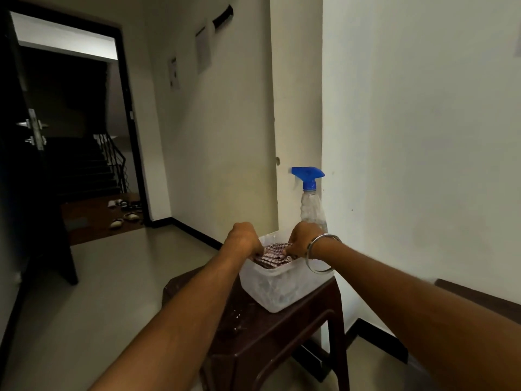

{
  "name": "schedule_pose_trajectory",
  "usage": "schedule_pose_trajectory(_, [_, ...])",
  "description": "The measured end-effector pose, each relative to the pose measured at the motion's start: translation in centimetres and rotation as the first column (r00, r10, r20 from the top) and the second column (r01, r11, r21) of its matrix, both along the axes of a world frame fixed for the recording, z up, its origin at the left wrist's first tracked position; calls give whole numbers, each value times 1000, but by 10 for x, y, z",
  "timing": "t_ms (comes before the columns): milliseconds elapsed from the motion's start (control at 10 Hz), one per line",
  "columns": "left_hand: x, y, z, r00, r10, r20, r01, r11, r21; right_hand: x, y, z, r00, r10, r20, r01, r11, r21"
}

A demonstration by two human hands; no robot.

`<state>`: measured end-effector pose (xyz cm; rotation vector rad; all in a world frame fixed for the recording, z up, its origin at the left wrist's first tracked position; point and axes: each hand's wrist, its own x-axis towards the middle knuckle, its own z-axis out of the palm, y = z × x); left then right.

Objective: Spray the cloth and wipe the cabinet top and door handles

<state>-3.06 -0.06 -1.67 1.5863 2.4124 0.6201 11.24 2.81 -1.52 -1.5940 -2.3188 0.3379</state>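
A patterned cloth (275,253) lies in a translucent plastic tub (277,289) on a dark brown stool (253,331). My left hand (244,235) grips the cloth's left side and my right hand (304,238), with a metal bangle at the wrist, grips its right side. Both hands reach into the tub from above. A clear spray bottle (311,206) with a blue trigger head stands just behind the tub, by the wall corner. No cabinet is in view.
A white wall (423,165) rises close on the right. To the left the floor (98,292) runs to an open doorway (84,136) with stairs and several slippers (124,213). A dark piece of furniture (56,235) stands at the left.
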Motion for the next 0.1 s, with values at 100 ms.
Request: schedule_pose_trajectory(100, [7, 1, 0, 981, -31, -191, 41, 998, 48, -5, -7, -3, 985, 36, 171, -43, 999, 33])
